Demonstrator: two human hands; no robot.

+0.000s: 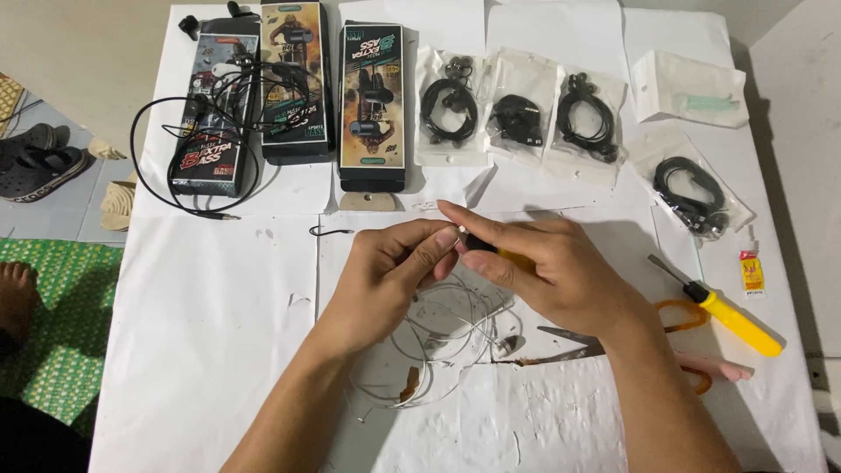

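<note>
My left hand (390,263) and my right hand (547,263) meet over the middle of a white paper-covered table (210,350). The right hand grips a small tool with a black and yellow handle (491,248). The left hand's fingertips pinch a thin white earphone cable (455,320) next to the tool's tip. The cable loops loosely on the paper below both hands, with an earbud (505,346) lying near my right wrist.
Three boxed earphone packs (372,101) and a loose black cable (188,140) lie at the back left. Several bagged black earphones (517,118) lie at the back right. A yellow-handled screwdriver (731,317), orange scissors (674,315) and a small glue tube (751,273) sit right. Sandals (35,162) are on the floor.
</note>
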